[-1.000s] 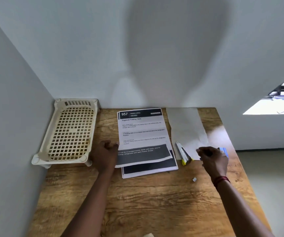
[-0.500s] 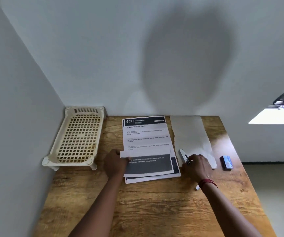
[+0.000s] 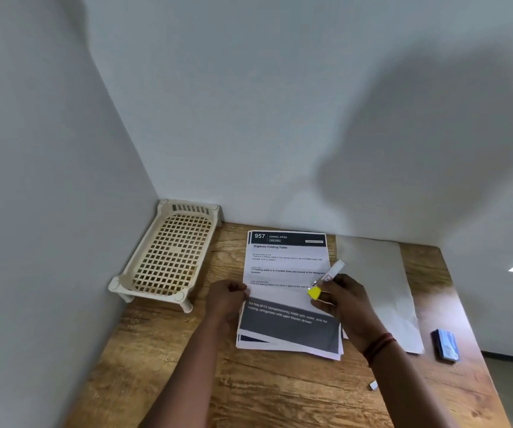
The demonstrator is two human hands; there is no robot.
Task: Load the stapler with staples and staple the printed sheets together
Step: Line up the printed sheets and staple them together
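Observation:
A stack of printed sheets (image 3: pixel 286 267) lies on the wooden table (image 3: pixel 249 390), its top page headed "957 Dining Area". My left hand (image 3: pixel 225 299) grips the stack's left edge, thumb on top. My right hand (image 3: pixel 340 296) holds a small white stapler (image 3: pixel 329 278) with a yellow end, lifted above the right side of the sheets. A small blue staple box (image 3: pixel 445 345) rests near the table's right edge. A tiny white strip (image 3: pixel 373 385), perhaps staples, lies on the wood by my right forearm.
A cream plastic basket tray (image 3: pixel 168 257) stands in the back left corner against the walls. A blank white sheet (image 3: pixel 378 279) lies right of the printed stack. The table's right edge drops to the floor.
My right hand left the blue box, took the stapler off the blank sheet and raised it over the printed sheets. My left hand stays at the stack's left edge.

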